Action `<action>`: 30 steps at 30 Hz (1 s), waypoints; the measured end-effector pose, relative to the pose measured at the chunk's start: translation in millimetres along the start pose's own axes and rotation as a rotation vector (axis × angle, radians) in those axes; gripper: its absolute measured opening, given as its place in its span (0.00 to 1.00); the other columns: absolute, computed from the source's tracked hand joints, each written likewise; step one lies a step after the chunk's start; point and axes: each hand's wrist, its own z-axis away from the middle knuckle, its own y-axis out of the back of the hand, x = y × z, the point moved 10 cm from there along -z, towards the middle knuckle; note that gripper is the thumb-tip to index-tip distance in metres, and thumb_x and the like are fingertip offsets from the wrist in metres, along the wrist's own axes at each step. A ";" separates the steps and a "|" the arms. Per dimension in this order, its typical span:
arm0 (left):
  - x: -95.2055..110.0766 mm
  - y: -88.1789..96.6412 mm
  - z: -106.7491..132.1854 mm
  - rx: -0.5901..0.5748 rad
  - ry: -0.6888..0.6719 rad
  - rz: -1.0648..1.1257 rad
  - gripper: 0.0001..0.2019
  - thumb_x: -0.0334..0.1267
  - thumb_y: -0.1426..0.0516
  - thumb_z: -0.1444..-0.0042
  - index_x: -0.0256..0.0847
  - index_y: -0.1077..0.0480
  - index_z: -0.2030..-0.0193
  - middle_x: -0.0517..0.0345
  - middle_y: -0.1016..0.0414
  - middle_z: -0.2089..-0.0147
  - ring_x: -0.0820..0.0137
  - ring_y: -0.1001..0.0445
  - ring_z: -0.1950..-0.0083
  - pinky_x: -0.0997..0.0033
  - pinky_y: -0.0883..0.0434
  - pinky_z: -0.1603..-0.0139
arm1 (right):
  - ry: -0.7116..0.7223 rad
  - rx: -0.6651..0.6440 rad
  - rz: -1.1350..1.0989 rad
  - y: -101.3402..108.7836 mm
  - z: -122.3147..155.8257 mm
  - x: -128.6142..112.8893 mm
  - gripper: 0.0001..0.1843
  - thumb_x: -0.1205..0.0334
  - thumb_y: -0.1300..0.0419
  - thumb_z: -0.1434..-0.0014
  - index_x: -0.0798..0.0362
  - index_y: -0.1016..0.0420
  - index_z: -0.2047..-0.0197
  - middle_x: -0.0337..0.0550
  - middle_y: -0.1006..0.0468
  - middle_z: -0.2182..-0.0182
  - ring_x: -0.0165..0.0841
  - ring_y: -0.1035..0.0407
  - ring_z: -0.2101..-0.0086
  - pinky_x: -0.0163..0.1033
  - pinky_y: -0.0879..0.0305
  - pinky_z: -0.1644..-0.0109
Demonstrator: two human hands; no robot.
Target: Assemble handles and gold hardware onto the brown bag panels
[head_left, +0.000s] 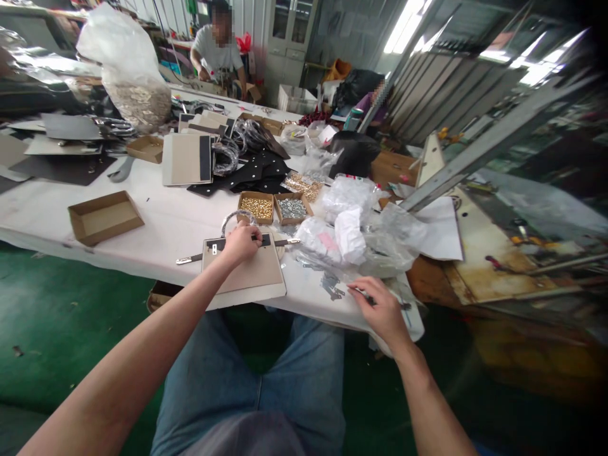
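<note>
My left hand (244, 242) is closed at the top edge of a beige panel (251, 269) with a dark strip along it. What its fingertips pinch, if anything, is hidden. A dark strap with metal ends (190, 259) crosses behind that hand, and a plastic-wrapped loop handle (232, 218) arches above the panel. My right hand (377, 307) hovers by the table's front edge, fingers pinched around a small dark object (365, 295) too small to name. Just left of it lie flat grey metal pieces (331, 285) in a loose heap.
Small boxes hold gold fittings (256, 207) and silver fittings (291, 209). An open cardboard box (105, 218) sits left. Crumpled plastic bags (351, 202) lie right, before a slanted metal post (441, 177). Black pieces (256, 172) and stacked panels (186, 158) lie behind. Another person (217, 54) works opposite.
</note>
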 end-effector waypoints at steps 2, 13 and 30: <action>-0.2 0.3 -1.6 -0.022 0.004 0.018 0.04 0.36 0.32 0.38 0.48 0.15 0.57 0.51 0.21 0.39 0.52 0.22 0.38 0.49 0.27 0.32 | 0.136 -0.139 -0.049 -19.0 -1.9 -12.4 0.12 0.61 0.40 0.22 0.43 0.13 0.48 0.48 0.13 0.49 0.48 0.20 0.46 0.55 0.24 0.37; 4.0 3.5 4.4 -0.009 0.019 -0.004 0.04 0.36 0.33 0.36 0.48 0.18 0.56 0.50 0.22 0.37 0.49 0.23 0.36 0.43 0.30 0.30 | 0.116 -0.667 -0.069 -64.4 -30.4 -8.4 0.11 0.65 0.39 0.25 0.44 0.13 0.51 0.43 0.13 0.52 0.42 0.20 0.51 0.45 0.27 0.42; -4.8 8.2 -3.2 -0.055 0.111 0.074 0.10 0.33 0.30 0.44 0.47 0.16 0.55 0.51 0.19 0.42 0.53 0.23 0.40 0.47 0.30 0.31 | -0.070 -0.464 -0.359 -68.9 -84.5 -60.5 0.17 0.47 0.32 0.24 0.42 0.18 0.38 0.45 0.15 0.50 0.42 0.20 0.51 0.47 0.24 0.43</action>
